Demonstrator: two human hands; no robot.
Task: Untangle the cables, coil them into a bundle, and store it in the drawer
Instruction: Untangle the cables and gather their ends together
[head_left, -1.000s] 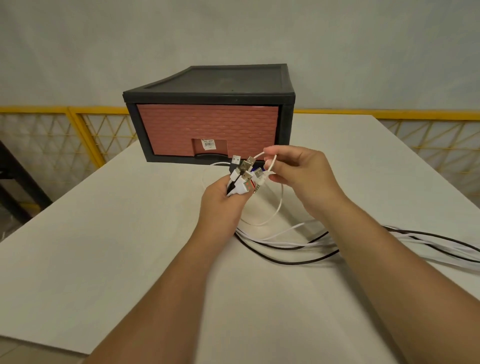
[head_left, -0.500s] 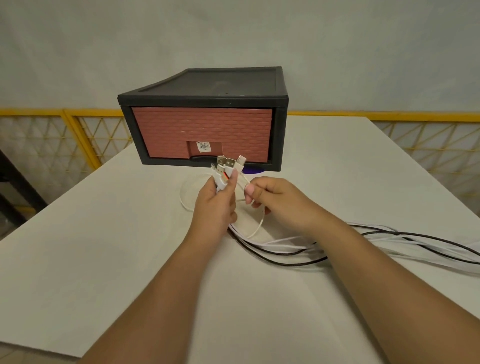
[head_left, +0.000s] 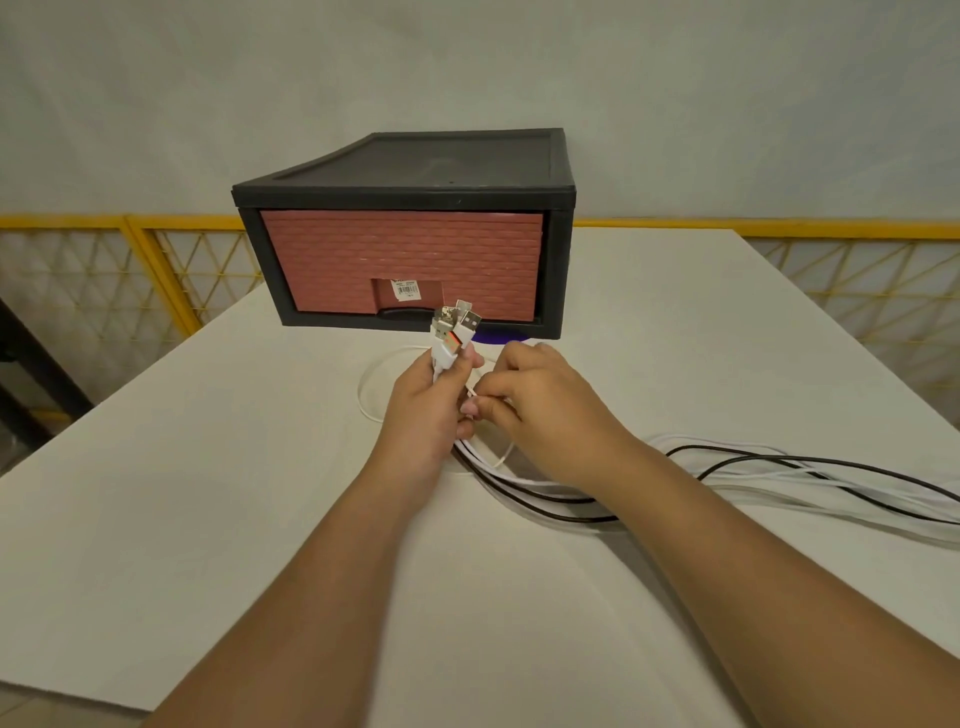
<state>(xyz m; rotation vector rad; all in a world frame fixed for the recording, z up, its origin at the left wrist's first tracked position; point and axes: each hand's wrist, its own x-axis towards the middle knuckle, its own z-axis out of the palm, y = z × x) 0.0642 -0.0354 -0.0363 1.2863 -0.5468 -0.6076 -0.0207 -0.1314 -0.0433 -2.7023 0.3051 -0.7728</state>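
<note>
- Just below the middle of the frame, the left hand (head_left: 426, 410) is closed in a fist round a bunch of cable ends; the plugs (head_left: 454, 327) stick up out of the top of the fist, one with an orange tongue.
- Touching it on the right, the right hand (head_left: 540, 415) has its fingers curled in and pinches a thin white strand between thumb and fingertips.
- From under both hands the cables (head_left: 779, 473), white ones and black ones, run loose over the table (head_left: 208, 493) to the right edge of the frame, crossing one another, not coiled.
- One white loop (head_left: 366, 395) lies flat on the table just left of the left hand.
- Behind the plugs, in the upper middle of the frame, stands a black box (head_left: 405, 189) with a brick-patterned red drawer (head_left: 405, 260) that is pushed in.
- A white label (head_left: 405, 290) sits on the recess above the drawer's handle.
- Something purple (head_left: 501, 339) peeks out at the bottom front edge of the box; I cannot tell what it is.
- A yellow fence (head_left: 104, 270) runs behind the table, across the frame's left and right sides, before a pale wall (head_left: 467, 62).
</note>
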